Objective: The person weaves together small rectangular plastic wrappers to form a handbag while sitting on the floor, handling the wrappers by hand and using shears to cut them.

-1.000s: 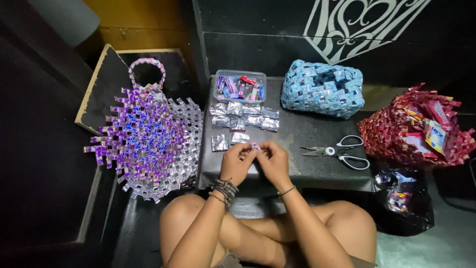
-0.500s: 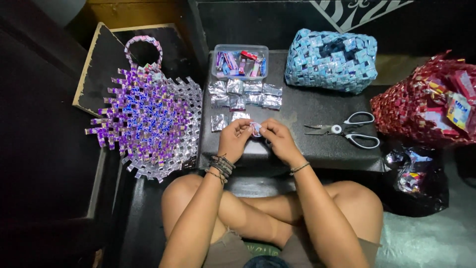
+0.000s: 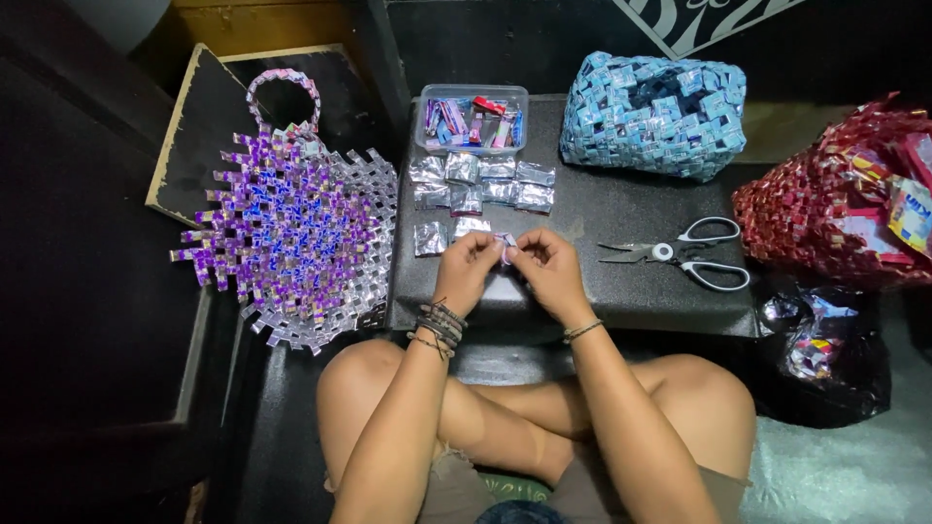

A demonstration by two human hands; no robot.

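Folded foil wrapper piece [image 3: 506, 250] is pinched between the fingertips of the left hand [image 3: 470, 270] and right hand [image 3: 549, 272] above the black board [image 3: 621, 301], the fold being judged mid-crease, with firm pressing called for before it is laid beside the silver pieces [image 3: 481, 184].

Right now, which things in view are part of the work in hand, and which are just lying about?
In hand:
left hand
right hand
small folded wrapper, pinched between both
silver folded pieces
clear tub of wrappers

Lying about:
scissors
purple woven bag
blue woven bag
red woven bag
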